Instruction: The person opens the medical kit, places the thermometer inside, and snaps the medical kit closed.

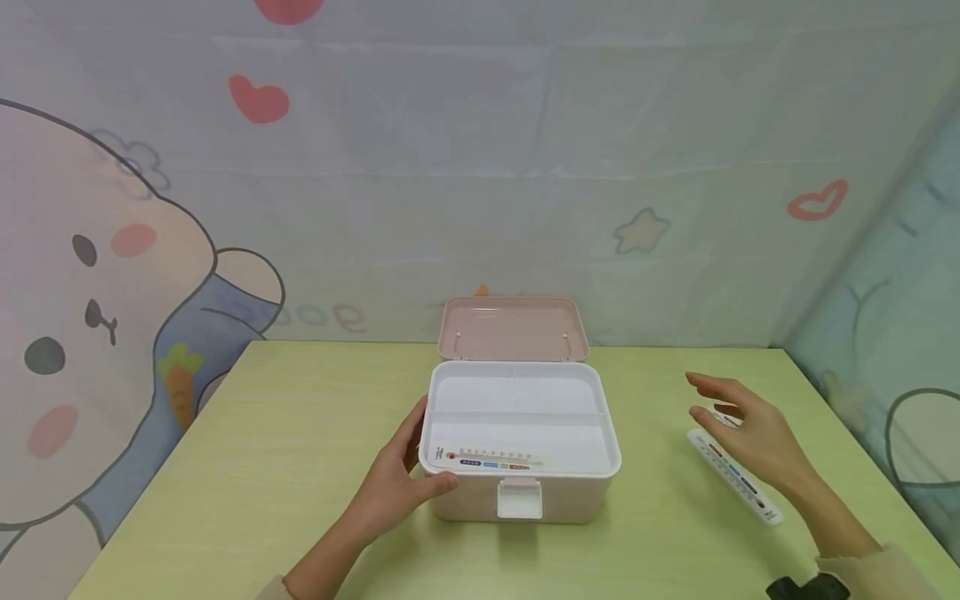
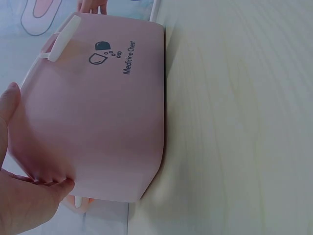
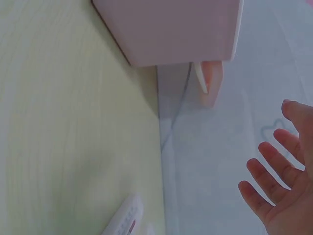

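White thermometers [image 1: 735,477] lie beneath the relaxed right hand [image 1: 756,433] near the tabletop [image 1: 300,450]'s right edge; the left hand [image 1: 390,490] grips a medicine chest [image 1: 572,500].

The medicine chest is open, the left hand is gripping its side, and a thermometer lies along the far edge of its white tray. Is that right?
Not quite: the thermometer lies along the near edge of the white tray, as the head view shows. The medicine chest is open, and the left hand is gripping its side.
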{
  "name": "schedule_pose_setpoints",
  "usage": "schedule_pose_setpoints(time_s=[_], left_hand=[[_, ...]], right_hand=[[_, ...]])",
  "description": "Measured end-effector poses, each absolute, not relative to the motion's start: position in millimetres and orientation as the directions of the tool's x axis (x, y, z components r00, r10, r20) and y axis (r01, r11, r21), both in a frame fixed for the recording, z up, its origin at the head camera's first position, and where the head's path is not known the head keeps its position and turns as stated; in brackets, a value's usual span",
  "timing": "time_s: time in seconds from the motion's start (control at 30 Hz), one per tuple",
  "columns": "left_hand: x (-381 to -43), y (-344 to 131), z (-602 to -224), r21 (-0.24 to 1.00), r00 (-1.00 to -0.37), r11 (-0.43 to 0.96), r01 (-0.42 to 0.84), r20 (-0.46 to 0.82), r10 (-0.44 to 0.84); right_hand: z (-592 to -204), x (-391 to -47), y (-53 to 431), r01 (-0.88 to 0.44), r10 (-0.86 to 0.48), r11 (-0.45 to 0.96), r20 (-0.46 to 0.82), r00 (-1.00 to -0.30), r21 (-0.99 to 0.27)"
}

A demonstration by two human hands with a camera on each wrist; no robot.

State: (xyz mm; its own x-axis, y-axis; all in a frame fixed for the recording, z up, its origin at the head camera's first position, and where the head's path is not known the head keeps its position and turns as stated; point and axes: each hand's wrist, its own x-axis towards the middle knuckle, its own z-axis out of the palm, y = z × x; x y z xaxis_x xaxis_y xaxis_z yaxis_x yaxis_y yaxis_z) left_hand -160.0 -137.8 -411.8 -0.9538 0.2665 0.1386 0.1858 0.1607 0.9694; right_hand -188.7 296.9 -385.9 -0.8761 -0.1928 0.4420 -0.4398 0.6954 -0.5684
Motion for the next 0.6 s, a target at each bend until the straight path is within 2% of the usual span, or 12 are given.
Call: schedule_pose_setpoints(time_s=[0.37, 0.6], left_hand=[[-159.7, -138.1, -411.8, 0.966, -0.951, 0.160, 0.202, 0.155, 0.267], [-159.2, -138.3, -411.2, 0.967, -0.952, 0.163, 0.196, 0.148, 0.267]], right_hand=[[-411.2, -183.0, 320.0, -0.362, -0.140, 0.730, 0.391, -0.910, -0.580], [-427.2, -180.1, 328.8, -0.331, -0.124, 0.786, 0.392, -0.912, -0.522]])
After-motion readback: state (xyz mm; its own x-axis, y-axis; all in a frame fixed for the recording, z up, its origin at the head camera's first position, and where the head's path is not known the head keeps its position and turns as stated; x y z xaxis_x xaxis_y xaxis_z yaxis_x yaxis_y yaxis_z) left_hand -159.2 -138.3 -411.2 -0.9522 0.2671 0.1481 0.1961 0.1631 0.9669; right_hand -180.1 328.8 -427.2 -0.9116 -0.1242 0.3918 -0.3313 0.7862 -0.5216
